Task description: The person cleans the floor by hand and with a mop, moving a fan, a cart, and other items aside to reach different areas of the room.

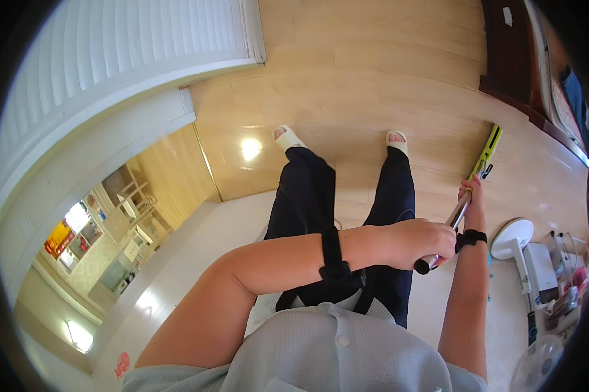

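Note:
I hold a long-handled floor mop slantwise on my right side. My left hand [424, 242] is wrapped around the metal pole [457, 215] near its upper end, and a black cap [423, 265] sticks out below the fist. Further along, my right hand [472, 193] grips the pole close to the yellow-green head [486, 149]. Beside that hand a small black lever [488, 171] juts from the mop. The far end of the head is over the wood-look floor [363, 98]; whether it touches cannot be told. Both wrists wear black straps.
A white louvered door [142, 39] stands at upper left, beside a doorway with a metal floor strip [206, 161]. Dark wooden furniture [510, 54] is at upper right. A white round-based stand [512, 238] and cluttered small items [569, 289] lie at right.

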The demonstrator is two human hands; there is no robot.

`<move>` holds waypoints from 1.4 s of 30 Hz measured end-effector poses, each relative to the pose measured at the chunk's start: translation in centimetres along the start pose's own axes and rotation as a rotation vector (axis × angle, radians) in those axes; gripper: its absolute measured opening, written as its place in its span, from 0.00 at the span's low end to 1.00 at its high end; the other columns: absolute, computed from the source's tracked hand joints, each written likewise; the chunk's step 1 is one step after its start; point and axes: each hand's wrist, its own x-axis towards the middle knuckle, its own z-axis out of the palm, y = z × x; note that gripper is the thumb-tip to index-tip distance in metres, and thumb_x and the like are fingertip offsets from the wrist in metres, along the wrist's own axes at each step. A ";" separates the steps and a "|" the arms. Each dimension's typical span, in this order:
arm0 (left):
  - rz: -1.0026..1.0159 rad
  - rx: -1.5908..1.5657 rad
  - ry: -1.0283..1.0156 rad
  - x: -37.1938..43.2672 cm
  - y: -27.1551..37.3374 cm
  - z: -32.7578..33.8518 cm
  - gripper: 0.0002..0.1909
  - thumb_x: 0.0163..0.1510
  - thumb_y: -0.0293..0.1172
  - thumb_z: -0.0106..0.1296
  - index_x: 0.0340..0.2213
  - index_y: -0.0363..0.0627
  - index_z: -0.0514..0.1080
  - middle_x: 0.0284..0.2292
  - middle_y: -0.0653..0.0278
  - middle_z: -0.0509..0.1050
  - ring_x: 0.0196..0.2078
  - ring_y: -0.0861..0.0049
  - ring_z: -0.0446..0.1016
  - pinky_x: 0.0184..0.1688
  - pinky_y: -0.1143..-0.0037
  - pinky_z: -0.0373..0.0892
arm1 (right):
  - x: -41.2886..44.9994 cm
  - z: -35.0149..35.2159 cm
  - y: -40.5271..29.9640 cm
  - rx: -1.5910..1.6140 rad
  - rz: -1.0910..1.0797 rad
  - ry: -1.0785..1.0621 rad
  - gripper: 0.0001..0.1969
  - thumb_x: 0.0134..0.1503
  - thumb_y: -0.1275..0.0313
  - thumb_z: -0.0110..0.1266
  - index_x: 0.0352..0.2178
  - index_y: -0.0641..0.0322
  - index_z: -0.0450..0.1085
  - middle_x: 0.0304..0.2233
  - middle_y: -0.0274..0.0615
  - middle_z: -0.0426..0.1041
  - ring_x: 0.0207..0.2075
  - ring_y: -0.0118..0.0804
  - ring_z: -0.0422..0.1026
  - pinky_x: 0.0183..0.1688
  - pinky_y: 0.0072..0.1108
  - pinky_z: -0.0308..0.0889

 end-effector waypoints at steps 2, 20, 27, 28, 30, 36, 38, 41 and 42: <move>-0.006 -0.050 -0.014 -2.3 -0.3 -2.3 0.09 0.32 0.16 0.46 0.16 0.41 0.58 0.21 0.62 0.62 0.32 0.68 0.63 0.36 0.70 0.61 | -0.3 2.7 0.9 -0.016 -0.019 -0.018 0.25 0.43 0.82 0.43 0.44 0.49 0.53 0.21 0.40 0.62 0.16 0.31 0.62 0.16 0.19 0.61; -0.507 0.105 0.797 -54.9 11.9 -21.7 0.12 0.38 0.11 0.50 0.16 0.42 0.61 0.24 0.63 0.67 0.38 0.65 0.68 0.47 0.67 0.60 | -18.1 59.1 31.7 -0.745 -0.101 -0.266 0.22 0.41 0.72 0.49 0.41 0.58 0.56 0.30 0.54 0.68 0.30 0.46 0.71 0.28 0.29 0.68; -0.627 0.052 0.914 -59.1 16.2 -19.4 0.12 0.40 0.11 0.49 0.17 0.43 0.61 0.24 0.62 0.65 0.38 0.68 0.67 0.44 0.68 0.64 | -24.5 62.1 38.0 -0.755 0.101 -0.434 0.19 0.41 0.75 0.47 0.39 0.58 0.57 0.24 0.53 0.68 0.17 0.44 0.71 0.16 0.26 0.67; -0.634 0.113 0.928 -58.7 16.4 -19.7 0.12 0.40 0.13 0.50 0.17 0.43 0.61 0.24 0.62 0.65 0.37 0.67 0.67 0.42 0.69 0.65 | -24.8 62.2 37.9 -0.662 0.085 -0.432 0.20 0.41 0.75 0.48 0.40 0.59 0.57 0.23 0.52 0.68 0.17 0.42 0.70 0.16 0.26 0.66; -0.581 0.307 0.799 -56.6 17.1 -21.2 0.12 0.39 0.16 0.53 0.17 0.44 0.61 0.23 0.62 0.66 0.35 0.65 0.67 0.38 0.69 0.65 | -23.9 61.9 37.2 -0.302 0.120 -0.494 0.20 0.40 0.77 0.49 0.38 0.56 0.58 0.19 0.45 0.65 0.16 0.36 0.67 0.16 0.26 0.66; -0.292 0.699 0.371 -48.8 19.1 -23.3 0.15 0.35 0.18 0.53 0.14 0.48 0.56 0.18 0.67 0.65 0.28 0.66 0.65 0.30 0.73 0.62 | -25.9 57.2 30.5 0.140 0.136 -0.379 0.15 0.39 0.80 0.50 0.28 0.53 0.55 0.14 0.34 0.57 0.11 0.28 0.58 0.10 0.21 0.50; -0.287 0.722 0.344 -45.9 20.3 -22.6 0.16 0.34 0.17 0.53 0.12 0.49 0.56 0.17 0.68 0.66 0.27 0.68 0.65 0.29 0.75 0.62 | -26.5 53.8 27.8 0.235 0.141 -0.365 0.15 0.40 0.79 0.50 0.29 0.53 0.55 0.15 0.33 0.57 0.12 0.27 0.58 0.10 0.20 0.51; -0.253 0.677 0.203 -39.9 20.6 -21.6 0.13 0.33 0.18 0.54 0.10 0.49 0.62 0.17 0.70 0.69 0.28 0.68 0.69 0.28 0.75 0.65 | -25.8 47.5 24.5 0.470 0.040 -0.280 0.14 0.41 0.78 0.50 0.29 0.53 0.55 0.15 0.33 0.57 0.12 0.26 0.57 0.11 0.19 0.50; -0.249 0.679 0.178 -37.7 19.9 -20.9 0.13 0.33 0.18 0.54 0.10 0.49 0.62 0.17 0.70 0.69 0.28 0.68 0.69 0.28 0.75 0.65 | -25.3 44.7 23.1 0.501 -0.028 -0.191 0.14 0.41 0.78 0.50 0.29 0.52 0.55 0.16 0.32 0.57 0.12 0.26 0.57 0.11 0.19 0.50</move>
